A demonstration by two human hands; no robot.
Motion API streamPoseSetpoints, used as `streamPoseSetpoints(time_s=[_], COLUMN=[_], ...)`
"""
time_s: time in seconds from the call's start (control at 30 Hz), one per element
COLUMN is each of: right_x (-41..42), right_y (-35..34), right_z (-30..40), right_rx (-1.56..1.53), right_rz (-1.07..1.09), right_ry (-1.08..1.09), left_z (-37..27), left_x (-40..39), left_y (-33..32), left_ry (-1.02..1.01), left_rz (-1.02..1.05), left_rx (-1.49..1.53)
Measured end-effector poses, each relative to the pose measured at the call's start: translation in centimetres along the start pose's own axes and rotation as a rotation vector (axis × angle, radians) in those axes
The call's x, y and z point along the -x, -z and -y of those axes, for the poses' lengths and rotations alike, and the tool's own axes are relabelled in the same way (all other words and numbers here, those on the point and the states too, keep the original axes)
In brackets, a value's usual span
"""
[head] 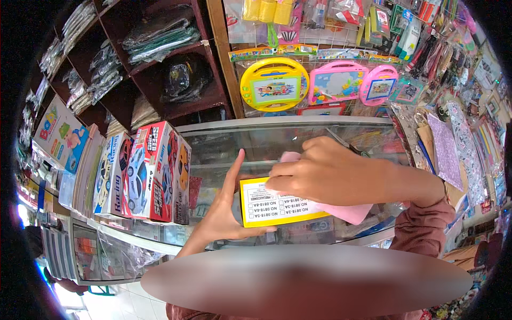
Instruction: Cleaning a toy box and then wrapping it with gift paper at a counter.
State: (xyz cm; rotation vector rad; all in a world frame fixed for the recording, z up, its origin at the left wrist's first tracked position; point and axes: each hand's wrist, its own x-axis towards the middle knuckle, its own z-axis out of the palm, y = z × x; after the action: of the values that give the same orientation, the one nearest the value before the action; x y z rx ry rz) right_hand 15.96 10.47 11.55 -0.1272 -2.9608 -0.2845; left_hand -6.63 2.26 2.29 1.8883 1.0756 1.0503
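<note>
A yellow-edged box point(250, 222) with a white printed panel sits over the glass counter in front of me, its print upside down to me. My left hand point(220, 214) grips its left end, thumb along the near edge and a finger stretched away past the far corner. My right hand point(332, 172) bunches a pink cloth point(348, 212) on the box's upper face, covering part of the print. Some of the cloth hangs past the box's right end. Behind the right hand lies a pair of scissors point(342, 139), partly hidden by it.
Boxed toy cars point(150, 176) stand on the glass counter point(208, 138) at left, beside a cartoon-printed box point(60, 136). Drawing boards point(276, 86) hang behind. Dark shelves point(138, 72) hold plastic-wrapped goods. Paper bags point(440, 148) crowd the right end.
</note>
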Motion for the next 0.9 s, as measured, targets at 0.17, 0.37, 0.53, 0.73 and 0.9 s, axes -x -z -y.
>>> streamPoseSetpoints(time_s=[0.17,0.37,0.53,0.73,0.9], right_x=[2.9,5.9,8.2,9.0,5.5], right_y=[2.9,3.9,5.0,5.8,5.2], right_z=[-0.5,0.2,-0.1,-0.6,0.1], right_rx=[-0.191,-0.269,-0.418,-0.427,-0.259], right_rz=[0.179,0.191,0.225,0.256,0.058], right_ry=[-0.152,-0.303,-0.433,-0.462,-0.234], left_z=[0.0,-0.4,-0.4,-0.7,-0.3], left_x=[0.0,0.4,0.4,-0.1,0.0], left_y=[0.0,0.0,0.1,0.2,0.5], left_ry=[-0.019,-0.027,-0.023,-0.113,-0.168], left_rz=[-0.007,-0.015,0.006,0.024,0.098], left_rx=[-0.030,-0.067,-0.070,-0.145,-0.179])
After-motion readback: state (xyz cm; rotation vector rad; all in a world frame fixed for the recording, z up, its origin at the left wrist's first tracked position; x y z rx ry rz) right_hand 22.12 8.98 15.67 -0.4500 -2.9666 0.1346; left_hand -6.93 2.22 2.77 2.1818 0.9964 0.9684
